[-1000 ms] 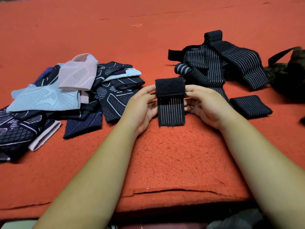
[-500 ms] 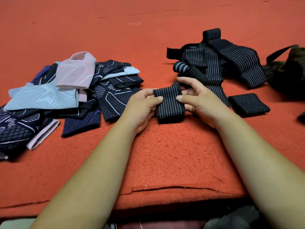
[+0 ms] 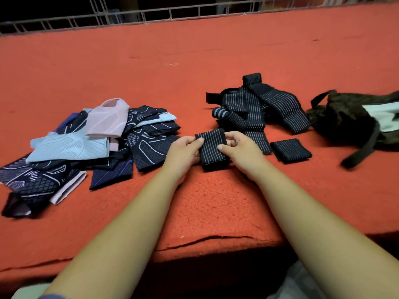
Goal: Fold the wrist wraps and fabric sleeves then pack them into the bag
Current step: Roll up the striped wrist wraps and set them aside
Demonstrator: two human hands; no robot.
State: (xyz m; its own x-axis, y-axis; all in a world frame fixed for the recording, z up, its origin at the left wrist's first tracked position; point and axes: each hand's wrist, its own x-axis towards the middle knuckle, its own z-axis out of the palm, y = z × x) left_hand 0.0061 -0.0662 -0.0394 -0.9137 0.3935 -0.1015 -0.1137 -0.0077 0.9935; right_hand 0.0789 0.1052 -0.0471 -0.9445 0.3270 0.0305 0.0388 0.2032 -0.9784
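A folded black wrist wrap with thin white stripes sits between my hands on the red mat. My left hand grips its left side, thumb on top. My right hand grips its right side, thumb pressing the top. Another folded wrap lies to the right. A heap of unfolded striped wraps lies behind. A pile of fabric sleeves, dark patterned, pale blue and pink, lies to the left. The dark bag lies at the far right.
A bag strap trails toward me at the right. A metal rail runs along the mat's far edge. The mat's front edge is near my forearms, with a dark drop below.
The wrap's black velcro end was folded down, and the wrap is now a compact striped bundle held by both hands. The view has tilted up, showing the rail and more of the bag.
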